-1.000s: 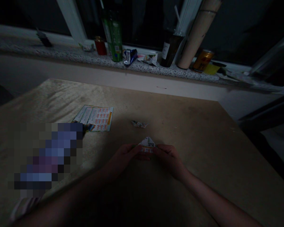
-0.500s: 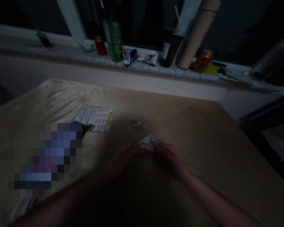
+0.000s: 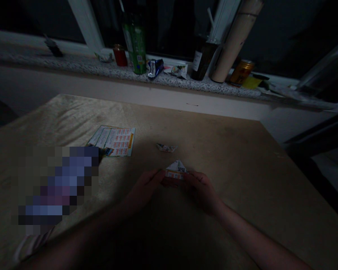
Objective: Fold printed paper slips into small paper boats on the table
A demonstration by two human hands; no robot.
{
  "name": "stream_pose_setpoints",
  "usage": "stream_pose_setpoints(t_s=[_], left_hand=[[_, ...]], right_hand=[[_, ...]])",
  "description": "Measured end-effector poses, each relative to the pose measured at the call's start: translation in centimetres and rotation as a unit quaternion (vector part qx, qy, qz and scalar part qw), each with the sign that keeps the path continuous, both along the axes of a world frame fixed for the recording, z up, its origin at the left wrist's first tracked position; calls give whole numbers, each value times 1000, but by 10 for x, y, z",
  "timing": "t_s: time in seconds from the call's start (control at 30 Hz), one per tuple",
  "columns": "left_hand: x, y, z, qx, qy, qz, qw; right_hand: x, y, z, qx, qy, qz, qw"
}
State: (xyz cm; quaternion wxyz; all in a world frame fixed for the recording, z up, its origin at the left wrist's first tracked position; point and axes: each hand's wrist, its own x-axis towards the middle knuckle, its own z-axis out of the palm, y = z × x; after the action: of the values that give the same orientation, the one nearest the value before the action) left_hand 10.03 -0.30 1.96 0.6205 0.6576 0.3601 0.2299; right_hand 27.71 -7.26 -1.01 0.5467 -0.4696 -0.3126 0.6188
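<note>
A small folded paper (image 3: pixel 177 170), triangular on top with a printed band along its lower edge, is held between my two hands just above the table. My left hand (image 3: pixel 150 183) pinches its left end, thumb on the near face. At the right end, my right hand (image 3: pixel 201 185) grips the paper with the thumb in front and fingers curled behind. Just beyond it, a small folded paper boat (image 3: pixel 166 147) rests on the table. Dim light hides part of the fingers.
Printed sheets (image 3: pixel 112 140) lie on the table (image 3: pixel 228 146) at the left, near a pixelated item (image 3: pixel 62 183). Along the window sill (image 3: pixel 101 65) stand a green bottle (image 3: pixel 138 48), a dark drink cup (image 3: pixel 204 58), a gold can (image 3: pixel 242 73), a red jar (image 3: pixel 119 55) and crumpled wrappers (image 3: pixel 155 68).
Both hands stay almost in place around the folded paper. My left fingers have shifted slightly at its left end. The paper boat and sheets have not moved.
</note>
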Motion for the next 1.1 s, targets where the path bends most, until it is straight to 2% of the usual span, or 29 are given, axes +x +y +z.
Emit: stream_pose_setpoints(t_s=[0.07, 0.13, 0.23, 0.4, 0.67, 1.1], left_hand=[[0, 3, -5, -106, -77, -35, 991], [0, 6, -9, -215, -151, -69, 962], [2, 8, -15, -302, -186, -94, 930], [4, 4, -17, -305, -175, -85, 932], [1, 1, -12, -306, -159, -57, 937], [0, 1, -9, -268, -137, -66, 951]], right_hand=[[1, 0, 0, 1, -3, 5, 1000], [1, -1, 0, 0, -5, 5, 1000], [2, -2, 0, -3, -10, 9, 1000], [0, -3, 4, -15, -28, 24, 999], [0, -3, 7, -26, -35, 37, 998], [1, -3, 7, -22, -54, 29, 998]])
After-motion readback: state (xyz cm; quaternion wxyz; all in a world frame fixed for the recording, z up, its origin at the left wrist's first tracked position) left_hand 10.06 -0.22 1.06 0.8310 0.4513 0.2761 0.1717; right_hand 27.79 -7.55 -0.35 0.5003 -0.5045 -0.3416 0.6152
